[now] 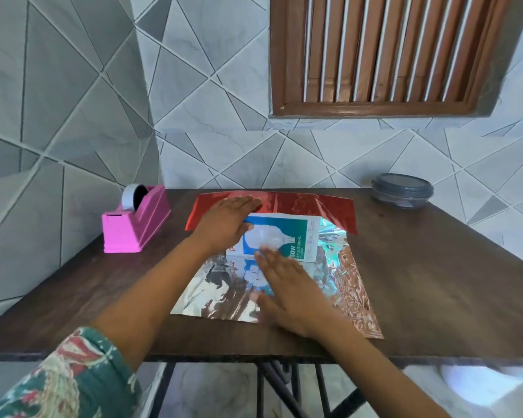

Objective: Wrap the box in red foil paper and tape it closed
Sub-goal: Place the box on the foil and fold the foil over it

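Red on its far flap and mirror-silver on the side facing up, the foil paper (224, 292) lies spread on the dark wooden table (420, 282) in the middle of the head view. The box (299, 233), a white and blue light-bulb carton, lies flat on the foil just below the red flap. Its long axis runs left to right across the frame, and the printed bulb's base points toward the right.

The left hand (227, 218) lies flat with straight fingers across the box's far left corner and the red flap, gripping nothing, the thumb resting on the box top. The right hand (287, 294) is spread flat on the silver foil below the box, fingers pointing up the frame. It is blurred, so its fingertips seem to reach the box's near edge, though contact is unclear.

A pink tape dispenser (135, 224) stands at the left of the table. A grey lidded container (402, 190) sits at the upper right.
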A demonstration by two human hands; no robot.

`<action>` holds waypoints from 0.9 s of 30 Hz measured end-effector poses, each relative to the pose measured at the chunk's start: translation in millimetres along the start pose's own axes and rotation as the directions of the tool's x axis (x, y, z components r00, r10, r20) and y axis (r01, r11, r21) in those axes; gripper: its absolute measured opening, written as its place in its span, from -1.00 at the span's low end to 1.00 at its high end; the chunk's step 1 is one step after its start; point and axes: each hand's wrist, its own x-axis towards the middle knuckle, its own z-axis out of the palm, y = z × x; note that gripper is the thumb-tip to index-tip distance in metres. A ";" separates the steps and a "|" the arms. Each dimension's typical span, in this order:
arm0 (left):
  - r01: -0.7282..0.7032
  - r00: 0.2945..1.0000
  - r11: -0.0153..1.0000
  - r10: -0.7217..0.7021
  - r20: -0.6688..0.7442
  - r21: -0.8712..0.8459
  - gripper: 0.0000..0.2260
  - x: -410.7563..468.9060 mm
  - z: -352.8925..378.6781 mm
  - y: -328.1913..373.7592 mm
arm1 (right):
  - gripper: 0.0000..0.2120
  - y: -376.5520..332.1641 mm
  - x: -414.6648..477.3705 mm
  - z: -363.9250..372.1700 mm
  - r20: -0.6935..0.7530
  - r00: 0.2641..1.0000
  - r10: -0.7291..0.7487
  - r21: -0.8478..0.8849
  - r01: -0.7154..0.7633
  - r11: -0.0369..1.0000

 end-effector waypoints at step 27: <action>-0.001 0.999 0.998 -0.002 -0.040 -0.067 -0.57 -10.4 -7.8 -4.4 | -0.38 15.1 -22.2 -10.5 0.343 0.922 -0.177 0.081 0.159 0.984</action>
